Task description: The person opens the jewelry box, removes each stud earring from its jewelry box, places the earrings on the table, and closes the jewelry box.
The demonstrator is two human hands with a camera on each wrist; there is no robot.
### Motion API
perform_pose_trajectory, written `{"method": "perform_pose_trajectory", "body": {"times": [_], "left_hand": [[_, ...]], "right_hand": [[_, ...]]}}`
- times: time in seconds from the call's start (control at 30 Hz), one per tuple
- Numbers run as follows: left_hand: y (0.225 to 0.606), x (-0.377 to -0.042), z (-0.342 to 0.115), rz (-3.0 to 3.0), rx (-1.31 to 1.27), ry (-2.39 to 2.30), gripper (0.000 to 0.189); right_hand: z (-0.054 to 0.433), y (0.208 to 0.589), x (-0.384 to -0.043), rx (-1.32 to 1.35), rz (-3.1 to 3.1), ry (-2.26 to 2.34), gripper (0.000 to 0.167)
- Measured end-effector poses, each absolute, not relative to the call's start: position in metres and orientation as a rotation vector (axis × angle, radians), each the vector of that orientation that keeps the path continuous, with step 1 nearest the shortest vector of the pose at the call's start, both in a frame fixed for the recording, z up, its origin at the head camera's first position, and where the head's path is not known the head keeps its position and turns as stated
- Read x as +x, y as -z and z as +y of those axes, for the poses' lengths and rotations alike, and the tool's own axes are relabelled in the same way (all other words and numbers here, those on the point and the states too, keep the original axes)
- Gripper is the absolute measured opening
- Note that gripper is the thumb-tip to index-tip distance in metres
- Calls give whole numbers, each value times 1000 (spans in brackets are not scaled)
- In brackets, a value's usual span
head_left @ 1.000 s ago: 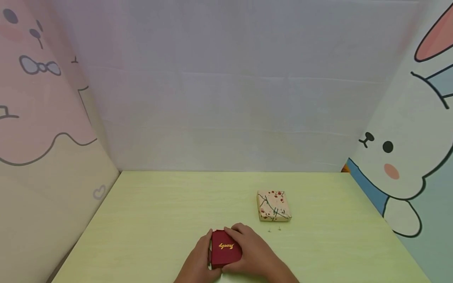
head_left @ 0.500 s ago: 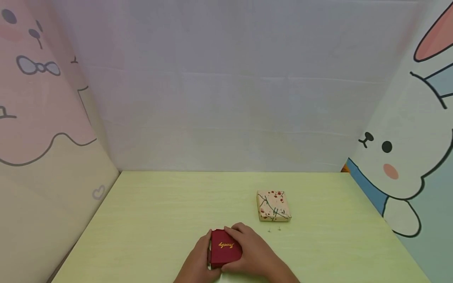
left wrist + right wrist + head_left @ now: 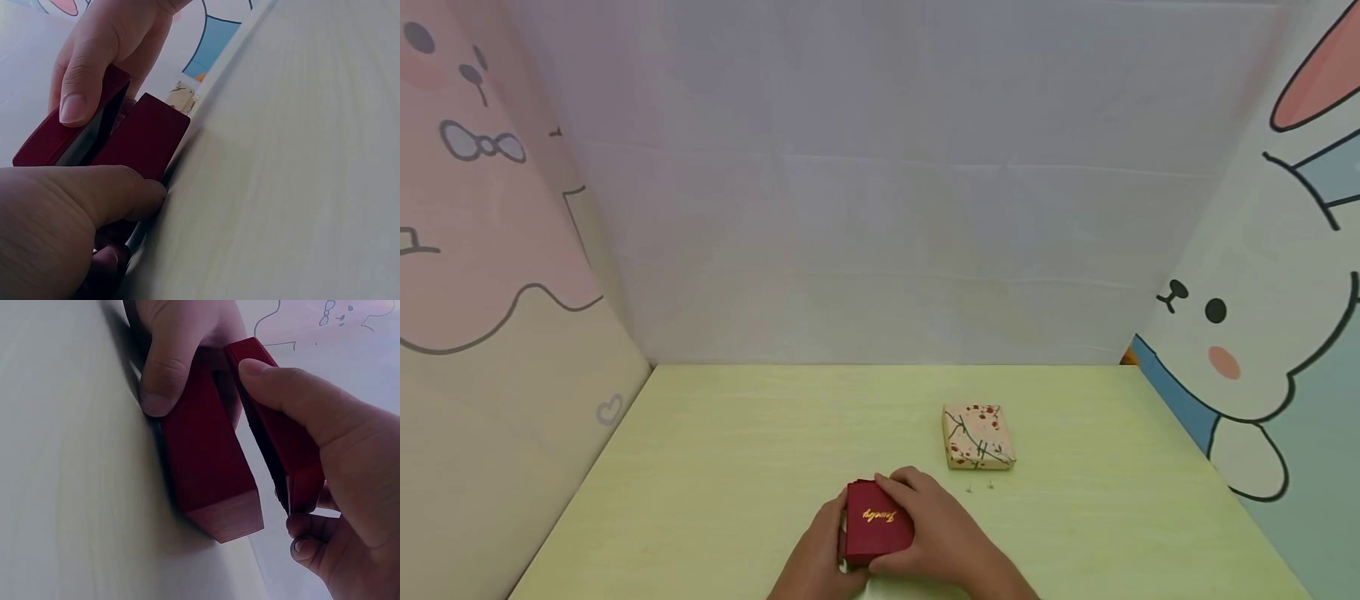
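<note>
Fingers (image 3: 278, 384) pinch red lid (image 3: 278, 428) and base (image 3: 206, 450) near a floral box (image 3: 978, 437) and, possibly, studs (image 3: 991, 485).

Bare left hand (image 3: 822, 547) and right hand (image 3: 936, 532); short, rounded thumbnails (image 3: 74, 108)

The box lid (image 3: 878, 523) near the counter's front edge is deep wine red with gold script lettering; the box base (image 3: 209, 456) below it is the same red, unpatterned. Toward the counter's back edge, a cream gift box (image 3: 978, 437) carries red blossoms on dark green branches. The counter (image 3: 760, 442) is pale yellow-green, faintly streaked. Beyond its right edge, a white rabbit drawing (image 3: 1255, 342) has black outlines and coral-pink patches.
</note>
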State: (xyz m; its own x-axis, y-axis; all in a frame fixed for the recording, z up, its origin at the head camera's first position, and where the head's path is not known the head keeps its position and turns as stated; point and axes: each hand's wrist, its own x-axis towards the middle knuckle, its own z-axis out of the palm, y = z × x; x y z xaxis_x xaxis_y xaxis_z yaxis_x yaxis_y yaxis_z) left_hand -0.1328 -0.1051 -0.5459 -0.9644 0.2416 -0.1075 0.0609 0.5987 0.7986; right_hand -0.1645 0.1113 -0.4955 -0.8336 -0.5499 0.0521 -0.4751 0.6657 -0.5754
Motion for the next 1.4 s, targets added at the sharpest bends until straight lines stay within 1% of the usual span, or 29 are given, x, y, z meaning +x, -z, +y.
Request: {"method": "perform_pose_trajectory", "body": {"times": [0.43, 0.83, 1.1, 1.3, 1.4], "left_hand": [[547, -133, -106, 2633, 218, -1347, 99], [548, -132, -108, 2686, 309, -1335, 95], [546, -131, -108, 2682, 298, -1336, 96], [547, -131, -107, 2639, 209, -1328, 102], [549, -131, -106, 2633, 219, -1338, 103]], "right_hand": [[111, 492, -164, -880, 2733, 913, 95], [111, 493, -166, -907, 2715, 897, 96], [112, 494, -167, -892, 2703, 901, 96], [116, 491, -167, -872, 2697, 926, 96], [122, 487, -167, -878, 2693, 947, 96]]}}
